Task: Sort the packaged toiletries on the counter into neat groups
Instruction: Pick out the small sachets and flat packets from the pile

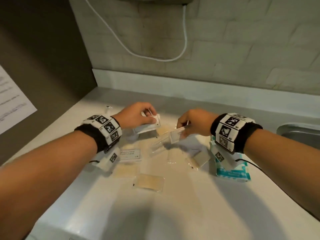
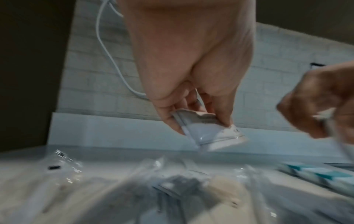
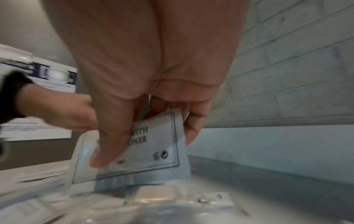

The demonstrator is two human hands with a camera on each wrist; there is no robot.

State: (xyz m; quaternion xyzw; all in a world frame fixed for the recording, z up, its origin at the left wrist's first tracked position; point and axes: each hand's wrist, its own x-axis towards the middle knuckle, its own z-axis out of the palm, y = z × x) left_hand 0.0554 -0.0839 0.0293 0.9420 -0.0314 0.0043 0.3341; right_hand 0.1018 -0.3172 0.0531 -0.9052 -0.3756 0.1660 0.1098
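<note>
Blurred packets [image 2: 172,189] under hands, thumb [image 3: 109,144] hiding sachet [image 3: 153,151] print

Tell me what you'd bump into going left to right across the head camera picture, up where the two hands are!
Paper sheet on the wall → left hand pinching a white packet → right hand pinching another white packet → metal sink.

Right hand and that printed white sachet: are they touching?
Touching. The right wrist view shows the right hand pinching the printed sachet, thumb across its front and fingers behind its edge, lifted above the counter.
</note>
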